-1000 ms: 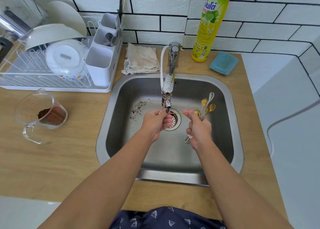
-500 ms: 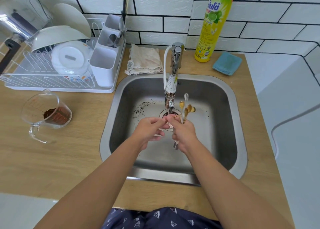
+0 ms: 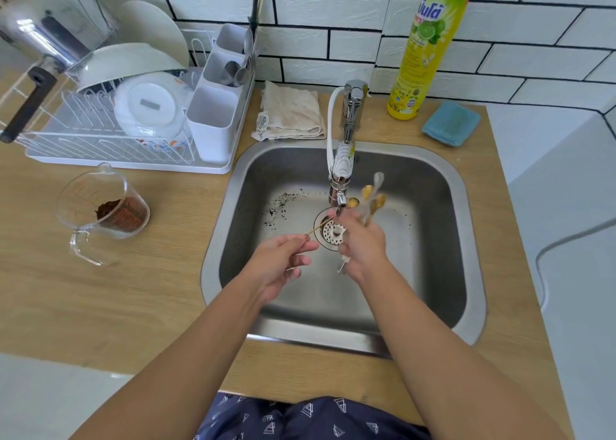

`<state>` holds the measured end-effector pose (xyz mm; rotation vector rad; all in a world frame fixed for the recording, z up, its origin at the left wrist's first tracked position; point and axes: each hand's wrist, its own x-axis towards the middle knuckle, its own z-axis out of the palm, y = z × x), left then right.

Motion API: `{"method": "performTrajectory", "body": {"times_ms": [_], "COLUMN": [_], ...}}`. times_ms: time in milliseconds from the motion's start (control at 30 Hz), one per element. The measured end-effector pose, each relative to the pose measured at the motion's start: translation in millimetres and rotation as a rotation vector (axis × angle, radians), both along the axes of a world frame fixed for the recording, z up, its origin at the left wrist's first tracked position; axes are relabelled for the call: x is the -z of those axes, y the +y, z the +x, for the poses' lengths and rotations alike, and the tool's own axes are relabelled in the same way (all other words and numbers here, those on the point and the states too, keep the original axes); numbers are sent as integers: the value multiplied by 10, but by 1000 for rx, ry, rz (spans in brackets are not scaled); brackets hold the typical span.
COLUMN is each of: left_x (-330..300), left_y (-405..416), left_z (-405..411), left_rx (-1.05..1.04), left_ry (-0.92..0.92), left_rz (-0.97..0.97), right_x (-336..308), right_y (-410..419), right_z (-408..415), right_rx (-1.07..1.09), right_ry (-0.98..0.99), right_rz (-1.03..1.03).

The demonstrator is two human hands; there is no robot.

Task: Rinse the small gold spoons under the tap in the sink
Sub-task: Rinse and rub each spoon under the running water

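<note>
— Two hands over the square stainless steel sink (image 3: 443,186), is that right?

— Yes. The left hand (image 3: 281,266) pinches the near end of one thin gold spoon (image 3: 320,227) between thumb and fingertips; its handle slants up and right across the round perforated drain strainer (image 3: 330,231) toward the tap's nozzle.

— And the other hand?

— The right hand (image 3: 361,244) has its grip clamped round a bunch of small gold spoons (image 3: 372,203), bowls fanned upward just right of the chrome tap with the white hose (image 3: 343,159). They are blurred, so I cannot count them. A pale handle end pokes out below the fist.

— Is water running?

— I cannot tell from this view.

— What else is in the sink?

— Dark specks lie scattered on the sink floor, left of the drain.

— And on the wooden bench (image 3: 133,299)?

— A clear glass measuring jug holding brown powder (image 3: 103,209) stands to the left, with a white wire dish rack of bowls and cutlery (image 3: 133,119) beyond it. A folded beige cloth (image 3: 290,113) lies left of the tap base; a tall yellow-green bottle of dish liquid (image 3: 423,49) and a blue sponge (image 3: 450,123) sit at the far right.
</note>
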<state>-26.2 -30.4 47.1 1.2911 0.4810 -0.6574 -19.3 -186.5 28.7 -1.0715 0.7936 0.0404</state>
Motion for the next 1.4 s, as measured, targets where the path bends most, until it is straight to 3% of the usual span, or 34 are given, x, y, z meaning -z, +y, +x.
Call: {"method": "performTrajectory", "body": {"times_ms": [67, 167, 267, 467, 667, 867, 967, 1033, 1200, 1300, 1400], "left_x": [-6, -25, -51, -120, -154, -131, -96, -81, -100, -82, -43], "left_y": [-15, -65, -65, -75, -141, -153, -132, -128, -71, -22, 9], "left_z": [-17, -23, -13, 51, 64, 143, 92, 56, 27, -10, -51], "left_rx": [7, 8, 10, -53, -38, -12, 4, 43, 183, 221, 258], "left_ry": [-9, -58, -82, 41, 125, 118, 130, 106, -23, -116, -168], "left_rz": [-5, -19, -94, -171, -217, -202, -199, -172, 9, 129, 199], "right_x": [20, 17, 16, -22, -67, -23, -53, -25, 76, 108, 99], "right_y": [-43, 39, -8, -1, -22, -14, -121, -202, -108, -57, -81], "right_z": [28, -64, -58, -105, -7, -156, -55, 1, -140, -208, -116], "right_rx": [46, -98, -111, -196, -96, -301, -175, -94, -357, -405, -281], "right_ry": [2, -17, -45, -109, -113, -92, -88, -86, -24, 2, 22], "right_rz": [1, -50, -7, 68, 80, 55, 25, 27, -35, -44, -61]}}
